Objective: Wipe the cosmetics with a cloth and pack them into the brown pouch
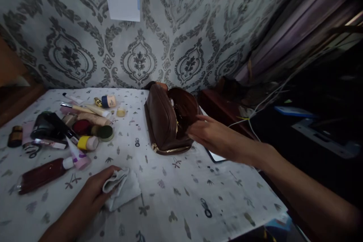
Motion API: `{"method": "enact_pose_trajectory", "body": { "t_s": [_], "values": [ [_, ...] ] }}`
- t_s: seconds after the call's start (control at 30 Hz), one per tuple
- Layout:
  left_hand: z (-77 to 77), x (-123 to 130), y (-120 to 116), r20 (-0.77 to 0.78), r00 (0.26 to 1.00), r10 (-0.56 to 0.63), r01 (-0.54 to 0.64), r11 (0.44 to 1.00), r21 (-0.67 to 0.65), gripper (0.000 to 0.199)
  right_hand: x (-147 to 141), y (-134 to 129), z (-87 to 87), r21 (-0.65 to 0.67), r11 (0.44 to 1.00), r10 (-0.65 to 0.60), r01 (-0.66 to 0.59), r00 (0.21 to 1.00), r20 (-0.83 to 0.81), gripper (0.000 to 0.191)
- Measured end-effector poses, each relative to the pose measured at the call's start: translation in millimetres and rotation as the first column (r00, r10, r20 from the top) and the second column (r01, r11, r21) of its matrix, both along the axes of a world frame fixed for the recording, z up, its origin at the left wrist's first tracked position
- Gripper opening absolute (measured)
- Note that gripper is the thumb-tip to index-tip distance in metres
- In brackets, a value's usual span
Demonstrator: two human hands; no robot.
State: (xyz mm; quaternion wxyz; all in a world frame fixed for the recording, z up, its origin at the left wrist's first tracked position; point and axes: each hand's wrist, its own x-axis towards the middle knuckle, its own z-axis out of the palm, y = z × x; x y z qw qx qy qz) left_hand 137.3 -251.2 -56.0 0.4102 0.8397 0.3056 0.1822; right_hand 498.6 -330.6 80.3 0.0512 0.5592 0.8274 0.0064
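Note:
A brown zip bag [162, 119] lies open on the patterned white tablecloth [170, 211], its gold zipper undone and its dark interior facing right. My right hand [208, 133] is at the bag's opening, fingers bent together near its right edge; what they hold, if anything, is hidden. At the lower left my left hand [100, 187] grips a folded white cloth [123, 193] that rests against the table. Left of the bag lies a pile of cosmetics, with a dark green round jar [105, 133], a yellow-banded bottle [88, 143] and a dark red bottle [42, 176].
A flat pale device [217, 157] lies partly under my right wrist. White cables [266, 102] hang at the right beside dark clutter. Behind the table stands a patterned wall [138, 60] with a white paper [124, 6] on it. A brown wooden object [21, 100] borders the left.

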Motion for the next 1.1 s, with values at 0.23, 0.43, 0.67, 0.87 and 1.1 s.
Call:
{"method": "enact_pose_trajectory", "body": {
  "t_s": [0.23, 0.43, 0.67, 0.87, 1.1],
  "values": [
    [-3.6, -1.0, 0.1, -0.012, 1.0, 0.024, -0.024, 1.0, -0.017, 0.024, -6.7, -36.3, -24.4, 0.167, 0.985, -0.038, 0.05, 0.997, -0.073, 0.034],
    [2.0, 4.8, -3.3, 0.006, 0.999, 0.037, -0.037, 0.997, -0.068, 0.021, -10.2, -32.2, -28.0, 0.228, 0.973, -0.026, 0.029, 1.0, -0.013, 0.027],
    [9.0, 7.1, -4.5, 0.012, 1.0, 0.025, -0.024, 0.995, -0.099, 0.014, -45.4, -27.7, -48.8, 0.585, 0.801, 0.032, 0.125, 0.968, -0.25, 0.031],
    [10.1, 6.9, -6.2, 0.073, 0.996, 0.049, -0.042, 0.995, -0.088, 0.013, -105.4, -19.2, -78.7, 0.546, 0.836, 0.257, 0.059, 0.836, -0.485, 0.027],
    [9.1, 6.4, -4.5, 0.204, 0.968, 0.148, -0.14, 0.989, -0.056, 0.01, -152.4, 18.1, -119.3, 0.192, 0.965, 0.068, 0.181, 0.531, -0.845, 0.029]
  ]
}}
